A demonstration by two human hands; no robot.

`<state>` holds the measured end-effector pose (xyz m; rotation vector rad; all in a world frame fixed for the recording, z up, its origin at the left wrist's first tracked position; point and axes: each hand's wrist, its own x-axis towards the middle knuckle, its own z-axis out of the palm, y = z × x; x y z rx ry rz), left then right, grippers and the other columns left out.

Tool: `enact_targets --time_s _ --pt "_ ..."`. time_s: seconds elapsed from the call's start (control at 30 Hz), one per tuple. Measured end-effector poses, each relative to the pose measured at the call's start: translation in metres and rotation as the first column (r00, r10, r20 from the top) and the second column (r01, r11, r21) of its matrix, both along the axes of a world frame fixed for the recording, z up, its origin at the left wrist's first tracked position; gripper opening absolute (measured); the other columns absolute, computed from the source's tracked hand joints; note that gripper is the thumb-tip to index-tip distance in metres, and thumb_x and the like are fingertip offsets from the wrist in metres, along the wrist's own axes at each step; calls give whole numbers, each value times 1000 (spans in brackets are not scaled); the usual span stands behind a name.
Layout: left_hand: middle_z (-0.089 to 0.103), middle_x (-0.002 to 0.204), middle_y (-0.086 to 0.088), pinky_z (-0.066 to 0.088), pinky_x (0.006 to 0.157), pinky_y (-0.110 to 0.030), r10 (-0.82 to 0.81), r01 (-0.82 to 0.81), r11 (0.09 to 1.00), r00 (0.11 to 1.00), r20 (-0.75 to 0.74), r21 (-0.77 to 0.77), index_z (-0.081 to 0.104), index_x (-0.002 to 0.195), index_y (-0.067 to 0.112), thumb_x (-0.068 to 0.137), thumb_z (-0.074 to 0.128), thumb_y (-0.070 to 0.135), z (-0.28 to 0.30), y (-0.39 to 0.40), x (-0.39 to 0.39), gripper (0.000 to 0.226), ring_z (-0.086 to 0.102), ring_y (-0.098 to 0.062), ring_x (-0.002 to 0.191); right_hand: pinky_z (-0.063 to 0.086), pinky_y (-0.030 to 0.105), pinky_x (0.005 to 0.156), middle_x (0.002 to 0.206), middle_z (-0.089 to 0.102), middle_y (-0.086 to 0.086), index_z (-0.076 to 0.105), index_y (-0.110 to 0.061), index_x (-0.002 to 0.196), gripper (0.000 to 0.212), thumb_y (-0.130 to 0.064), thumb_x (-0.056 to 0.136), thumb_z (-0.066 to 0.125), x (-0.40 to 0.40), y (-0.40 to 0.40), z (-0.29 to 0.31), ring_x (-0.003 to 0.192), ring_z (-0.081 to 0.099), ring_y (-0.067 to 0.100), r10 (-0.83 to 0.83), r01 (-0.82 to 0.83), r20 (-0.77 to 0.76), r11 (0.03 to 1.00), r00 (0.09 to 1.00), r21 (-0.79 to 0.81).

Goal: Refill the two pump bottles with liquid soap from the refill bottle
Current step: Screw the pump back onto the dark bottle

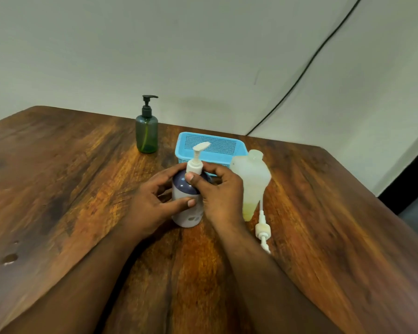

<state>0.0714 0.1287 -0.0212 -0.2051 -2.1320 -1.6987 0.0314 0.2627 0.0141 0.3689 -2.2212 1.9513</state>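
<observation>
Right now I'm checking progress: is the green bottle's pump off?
No, the green bottle stands upright near the wall with its black pump in place on its neck.

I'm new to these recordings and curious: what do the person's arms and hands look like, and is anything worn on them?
Both the left hand and right hand are bare: no gloves, rings, watch or bracelets show. The forearms are uncovered too, with no sleeves visible down to the picture's edge.

Dark-green pump bottle [146, 133], navy-and-white pump bottle [187, 201] with leaf marks, sky-blue mesh basket [212, 145] — on streaky brown wood table [82, 177].
</observation>
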Motion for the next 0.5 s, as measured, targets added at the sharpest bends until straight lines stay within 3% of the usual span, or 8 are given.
enact_targets --time_s 0.13,0.23,0.3,0.4,0.5 --pt "54 137 16 47 89 -9 -2 2 1000 1000 5 -3 48 139 31 72 80 15 -1 1 0 76 54 3 119 48 11 82 109 65 -13 64 -30 101 31 -22 75 79 3 2 1 108 57 4 9 -9 -28 1000 1000 16" --pt "52 133 21 45 85 -3 2 -2 1000 1000 8 -3 48 136 34 73 80 9 -1 2 -1 75 52 13 114 45 16 89 128 56 -13 50 -36 131 62 -23 76 78 1 7 3 116 48 3 66 -66 -2 995 998 75" --pt "51 132 23 45 83 -2 6 -6 1000 1000 8 -13 47 136 34 73 79 9 -1 2 -2 75 51 16 114 44 17 89 133 55 -11 37 -42 140 78 -22 76 78 -1 8 4 119 45 4 107 -108 15 991 994 78" --pt "53 132 22 47 85 -6 0 0 1000 1000 -6 -7 48 138 31 72 80 9 -1 2 -1 76 53 10 116 44 11 86 128 60 -8 37 -37 141 77 -19 77 77 0 7 4 116 50 2 139 -137 -27 987 990 82" --pt "53 131 22 47 85 -7 -7 7 1000 1000 -9 -12 48 139 28 71 79 11 0 3 -1 76 54 11 116 50 24 94 133 57 -5 49 -32 135 65 -16 78 76 1 4 -3 117 51 4 86 -84 -88 996 992 26"
